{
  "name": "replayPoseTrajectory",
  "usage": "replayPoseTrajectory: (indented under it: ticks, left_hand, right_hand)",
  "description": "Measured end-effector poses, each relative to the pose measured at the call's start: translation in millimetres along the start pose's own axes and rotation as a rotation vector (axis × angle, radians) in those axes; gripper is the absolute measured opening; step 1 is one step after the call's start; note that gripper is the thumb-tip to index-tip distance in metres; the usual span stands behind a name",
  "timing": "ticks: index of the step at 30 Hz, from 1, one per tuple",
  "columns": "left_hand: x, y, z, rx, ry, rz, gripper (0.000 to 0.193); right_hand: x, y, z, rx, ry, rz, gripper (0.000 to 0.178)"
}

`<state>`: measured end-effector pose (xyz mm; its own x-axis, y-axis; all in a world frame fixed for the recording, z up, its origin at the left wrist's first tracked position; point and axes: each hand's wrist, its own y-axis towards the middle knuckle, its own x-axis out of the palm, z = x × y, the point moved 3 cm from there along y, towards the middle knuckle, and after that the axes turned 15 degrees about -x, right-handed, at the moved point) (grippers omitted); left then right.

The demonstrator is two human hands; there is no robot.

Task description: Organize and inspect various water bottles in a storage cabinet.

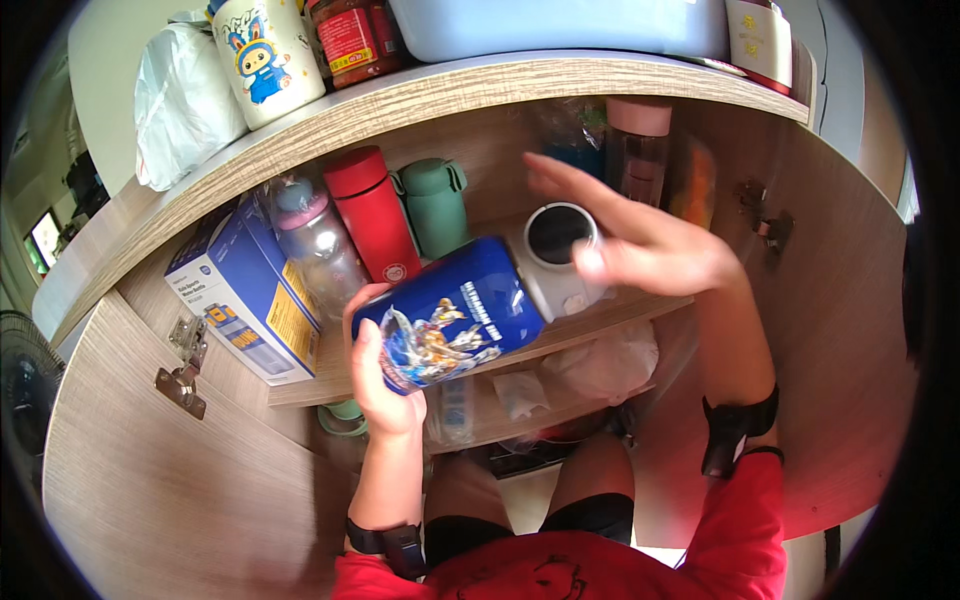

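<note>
A blue water bottle (455, 315) with a printed figure and a grey lid (565, 285) lies tilted in front of the open cupboard. My left hand (382, 390) is wrapped around its base, thumb on the near side. My right hand (665, 245) is at the lid end with its fingers stretched out and apart. Its thumb overlaps the dark round top of the lid; whether it touches cannot be told. Behind the bottle, a red flask (370, 215) and a green flask (435, 210) stand on the upper shelf.
A blue-and-white box (245, 290) and a wrapped clear bottle (315, 235) stand at the shelf's left. A pink-capped bottle (638, 150) is at the right. Open doors (190, 460) flank me. Plastic bags (605, 365) lie lower. The top (480, 90) holds a jar and a blue bin.
</note>
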<state>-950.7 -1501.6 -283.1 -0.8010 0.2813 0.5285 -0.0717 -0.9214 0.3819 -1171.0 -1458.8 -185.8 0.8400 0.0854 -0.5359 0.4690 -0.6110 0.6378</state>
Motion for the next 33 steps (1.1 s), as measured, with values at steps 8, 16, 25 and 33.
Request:
replayPoseTrajectory:
  ticks: [8, 16, 25, 33]
  left_hand:
    - [-14, -7, -21, -0.244, -0.146, -0.003, 0.044]
    - [4, -5, -12, -0.648, -0.285, -0.238, 0.046]
    - [-5, 7, 13, 0.101, 0.271, -0.040, 0.043]
    - [-6, 14, -20, -0.637, -0.197, -0.100, 0.044]
  right_hand:
    - [-1, -4, -2, 0.191, -0.345, -0.217, 0.063]
    - [18, -3, 6, -0.273, 0.005, 0.143, 0.068]
    - [5, -14, 28, 0.603, 0.206, 0.005, 0.078]
    - [10, -12, 8, -0.122, -0.033, 0.083, 0.060]
